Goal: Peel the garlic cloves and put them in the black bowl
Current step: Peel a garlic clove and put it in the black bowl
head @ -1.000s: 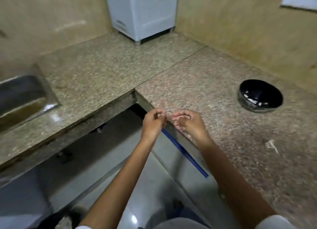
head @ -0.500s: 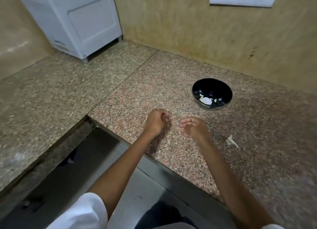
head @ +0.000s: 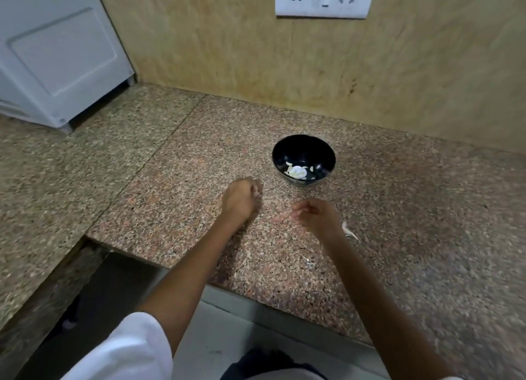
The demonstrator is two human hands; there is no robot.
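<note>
Now the hands, pinched together a second ago, are apart above the tabletop (head: 170, 180). The left hand (head: 242, 198) is curled just short of the black bowl (head: 304, 146), the right hand (head: 316, 216) loosely curled nearer. Whether either grips a clove I cannot tell. A drop-in likely comes next. Peeled cloves (head: 297, 171) lie in the bowl. A peel scrap (head: 349, 231) lies beside the right wrist, and nothing blocks the bowl.

Cloves (head: 297, 171) lie in the bowl (head: 302, 151) on the counter (head: 199, 166).
</note>
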